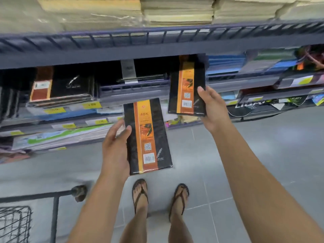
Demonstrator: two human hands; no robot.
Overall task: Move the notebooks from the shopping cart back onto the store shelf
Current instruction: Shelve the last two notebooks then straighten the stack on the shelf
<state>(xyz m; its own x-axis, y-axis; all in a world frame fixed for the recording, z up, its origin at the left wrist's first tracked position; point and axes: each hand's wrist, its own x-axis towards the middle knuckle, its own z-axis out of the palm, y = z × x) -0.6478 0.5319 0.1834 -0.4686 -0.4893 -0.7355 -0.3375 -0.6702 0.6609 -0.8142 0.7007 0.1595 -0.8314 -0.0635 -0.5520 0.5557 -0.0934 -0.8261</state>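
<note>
Left hand [114,146] grips near notebook [149,137], right hand [213,109] — outstretched (higher) — far notebook [188,86]

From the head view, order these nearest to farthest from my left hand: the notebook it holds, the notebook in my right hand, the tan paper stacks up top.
1. Left-hand notebook: gripped by the left hand, centre.
2. Right-hand notebook: up and to the right, farther forward.
3. Tan paper stacks: uppermost, far back.
</note>
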